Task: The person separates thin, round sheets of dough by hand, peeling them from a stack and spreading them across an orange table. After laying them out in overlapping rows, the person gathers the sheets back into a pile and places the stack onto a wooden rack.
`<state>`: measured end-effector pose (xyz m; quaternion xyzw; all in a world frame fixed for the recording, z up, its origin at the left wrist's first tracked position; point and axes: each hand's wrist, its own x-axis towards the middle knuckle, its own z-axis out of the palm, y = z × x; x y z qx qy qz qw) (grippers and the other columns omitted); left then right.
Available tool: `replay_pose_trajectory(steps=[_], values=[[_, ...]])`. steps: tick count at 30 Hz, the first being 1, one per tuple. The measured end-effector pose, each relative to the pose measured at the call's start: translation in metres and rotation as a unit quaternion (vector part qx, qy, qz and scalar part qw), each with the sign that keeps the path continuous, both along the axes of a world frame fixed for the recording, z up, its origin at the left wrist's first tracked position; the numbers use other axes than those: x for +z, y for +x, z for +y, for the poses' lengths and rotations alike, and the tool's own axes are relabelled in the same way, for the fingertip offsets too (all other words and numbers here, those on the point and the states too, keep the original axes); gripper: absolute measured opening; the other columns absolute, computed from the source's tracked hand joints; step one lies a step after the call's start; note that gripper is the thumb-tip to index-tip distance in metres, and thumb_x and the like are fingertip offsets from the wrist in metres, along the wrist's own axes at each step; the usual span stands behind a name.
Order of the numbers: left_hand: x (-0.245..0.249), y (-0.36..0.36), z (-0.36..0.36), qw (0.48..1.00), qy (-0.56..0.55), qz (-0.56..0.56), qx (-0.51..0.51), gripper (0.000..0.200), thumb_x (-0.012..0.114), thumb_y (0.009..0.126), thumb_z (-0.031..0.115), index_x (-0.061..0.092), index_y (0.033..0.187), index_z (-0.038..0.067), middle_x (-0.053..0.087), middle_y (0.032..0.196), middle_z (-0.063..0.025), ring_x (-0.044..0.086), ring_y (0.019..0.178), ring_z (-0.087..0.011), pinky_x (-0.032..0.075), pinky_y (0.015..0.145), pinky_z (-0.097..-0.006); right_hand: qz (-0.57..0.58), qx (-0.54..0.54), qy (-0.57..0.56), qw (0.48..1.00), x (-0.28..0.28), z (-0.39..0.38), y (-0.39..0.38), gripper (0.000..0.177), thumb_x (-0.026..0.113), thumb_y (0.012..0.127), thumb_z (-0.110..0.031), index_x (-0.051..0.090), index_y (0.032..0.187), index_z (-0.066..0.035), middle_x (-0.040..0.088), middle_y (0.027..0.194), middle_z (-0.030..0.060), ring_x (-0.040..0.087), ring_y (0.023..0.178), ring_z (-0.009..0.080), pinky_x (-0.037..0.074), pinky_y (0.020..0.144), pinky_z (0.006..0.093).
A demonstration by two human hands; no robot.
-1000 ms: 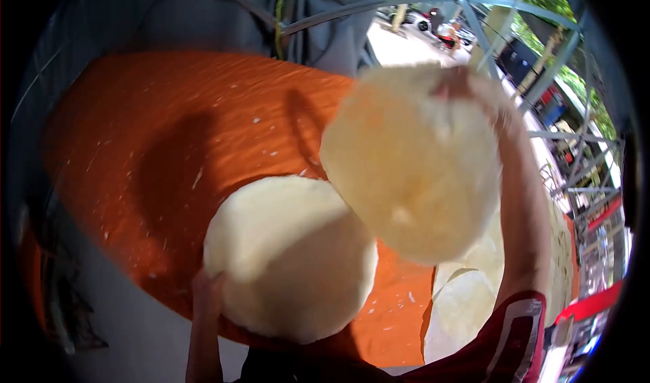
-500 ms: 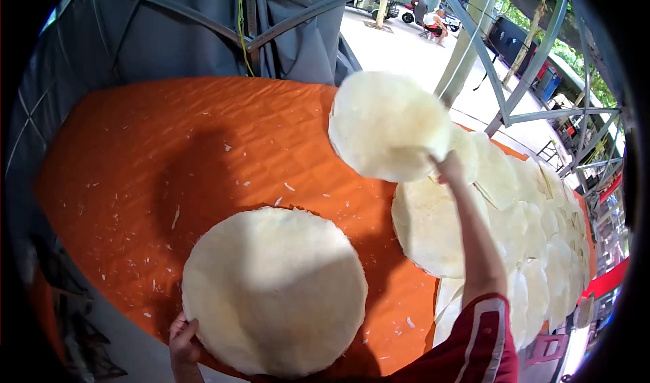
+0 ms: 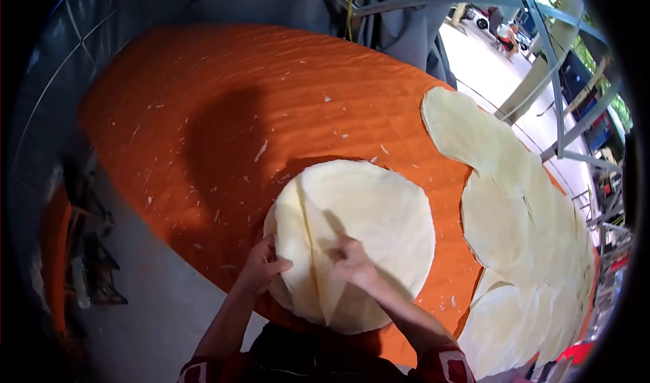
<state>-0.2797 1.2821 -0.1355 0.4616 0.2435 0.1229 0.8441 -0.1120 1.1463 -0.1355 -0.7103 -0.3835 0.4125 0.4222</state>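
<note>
a pile of round, pale dough sheets (image 3: 396, 214) lies on the orange cloth (image 3: 305, 105), right in front of the person wearing the camera. the left hand (image 3: 261, 268) has hold of the pile's left edge, thumb laid over the top. the right hand (image 3: 352, 260) is over the middle of the pile with its fingers curled; it's blurred, so i can't tell whether they pinch the sheet. a long crease (image 3: 309, 230) runs down the top sheet between the two hands, and another layer's rim pokes out at the left. off to the right, more thin sheets (image 3: 501, 227) overlap one another across the cloth. pale flakes (image 3: 261, 151) are scattered about on the orange. past the cloth hang grey tarps (image 3: 399, 20) behind a metal frame (image 3: 559, 98), and a person (image 3: 506, 36) sits low outside, near a pillar (image 3: 542, 78).
</note>
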Motion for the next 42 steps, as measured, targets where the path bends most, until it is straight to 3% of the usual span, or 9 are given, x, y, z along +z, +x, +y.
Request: replay_pose_trajectory(steps=[6, 16, 24, 26, 29, 31, 35, 39, 42], values=[[0.007, 0.0, 0.013, 0.989, -0.116, -0.039, -0.077, 0.046, 0.055, 0.076, -0.004, 0.037, 0.118, 0.0, 0.054, 0.102, -0.012, 0.054, 0.095, -0.019, 0.047, 0.079, -0.0284, 0.024, -0.043, 0.053, 0.997, 0.031, 0.017, -0.038, 0.094, 0.08, 0.06, -0.022, 0.022, 0.131, 0.001, 0.041, 0.121, 0.0162, 0.042, 0.105, 0.0173, 0.043, 0.082, 0.0253], [-0.025, 0.003, 0.022, 0.996, -0.046, -0.032, -0.074, 0.047, 0.06, 0.073, -0.002, 0.038, 0.114, 0.0, 0.052, 0.101, -0.0093, 0.054, 0.081, -0.0126, 0.047, 0.069, -0.027, 0.169, -0.102, 0.025, 0.98, 0.031, 0.014, -0.036, 0.083, 0.075, 0.063, -0.008, 0.026, 0.129, 0.0, 0.047, 0.114, 0.013, 0.049, 0.099, 0.0216, 0.048, 0.076, 0.0295], [-0.004, 0.015, 0.023, 0.995, 0.07, 0.053, -0.04, 0.037, 0.06, 0.077, 0.005, 0.046, 0.109, -0.005, 0.059, 0.094, -0.0093, 0.057, 0.079, -0.014, 0.047, 0.069, -0.0277, -0.367, -0.03, -0.126, 0.921, 0.003, 0.018, -0.052, 0.036, 0.059, 0.074, -0.017, 0.05, 0.105, -0.001, 0.058, 0.06, 0.0169, 0.057, 0.058, 0.0316, 0.045, 0.053, 0.0392], [-0.014, 0.009, 0.028, 0.998, -0.003, 0.056, -0.004, 0.032, 0.059, 0.078, 0.005, 0.049, 0.106, -0.005, 0.06, 0.091, -0.0097, 0.058, 0.078, -0.0142, 0.047, 0.069, -0.0275, 0.213, -0.237, 0.173, 0.932, -0.032, -0.037, -0.013, 0.035, 0.061, 0.075, -0.019, 0.054, 0.103, 0.0, 0.058, 0.105, 0.0122, 0.056, 0.095, 0.0163, 0.045, 0.078, 0.0283], [-0.021, 0.007, 0.032, 0.997, -0.043, 0.064, 0.007, 0.026, 0.057, 0.079, 0.004, 0.052, 0.103, -0.005, 0.06, 0.091, -0.0106, 0.058, 0.079, -0.0151, 0.047, 0.07, -0.0284, 0.117, -0.272, -0.049, 0.954, 0.033, -0.109, 0.077, 0.037, 0.06, 0.076, -0.028, 0.059, 0.1, 0.001, 0.054, 0.107, 0.0134, 0.047, 0.104, 0.0196, 0.036, 0.09, 0.0328], [-0.016, 0.007, 0.031, 0.996, -0.033, 0.078, 0.013, 0.026, 0.057, 0.078, 0.004, 0.052, 0.102, -0.004, 0.06, 0.091, -0.0106, 0.058, 0.079, -0.0153, 0.047, 0.07, -0.0288, -0.2, -0.302, -0.173, 0.916, 0.075, -0.168, 0.124, 0.03, 0.059, 0.076, -0.027, 0.063, 0.092, -0.002, 0.057, 0.092, 0.0081, 0.055, 0.082, 0.0197, 0.045, 0.074, 0.0292], [-0.027, 0.006, 0.033, 0.995, 0.018, 0.093, 0.006, 0.026, 0.058, 0.077, 0.003, 0.053, 0.102, -0.004, 0.06, 0.092, -0.0097, 0.058, 0.08, -0.0153, 0.047, 0.07, -0.0284, -0.026, -0.276, 0.041, 0.96, 0.203, -0.175, 0.158, 0.054, 0.065, 0.073, -0.033, 0.044, 0.109, 0.0, 0.057, 0.095, 0.0148, 0.058, 0.088, 0.0255, 0.049, 0.077, 0.0385], [-0.027, 0.006, 0.035, 0.996, -0.004, 0.091, -0.017, 0.026, 0.058, 0.077, 0.004, 0.053, 0.102, -0.004, 0.06, 0.094, -0.0096, 0.058, 0.081, -0.0158, 0.047, 0.071, -0.0285, -0.316, -0.231, -0.19, 0.9, 0.281, -0.064, 0.192, 0.042, 0.057, 0.076, -0.028, 0.052, 0.105, 0.002, 0.061, 0.097, 0.0081, 0.057, 0.084, 0.0158, 0.042, 0.077, 0.0283], [-0.017, 0.005, 0.034, 0.995, -0.029, 0.088, -0.024, 0.031, 0.059, 0.077, 0.009, 0.052, 0.104, -0.005, 0.059, 0.096, -0.011, 0.057, 0.083, -0.0174, 0.045, 0.074, -0.0295, -0.349, -0.093, 0.033, 0.932, 0.335, -0.018, 0.207, 0.03, 0.051, 0.08, -0.026, 0.058, 0.1, -0.004, 0.061, 0.096, 0.0054, 0.055, 0.094, 0.0171, 0.038, 0.088, 0.0302]])
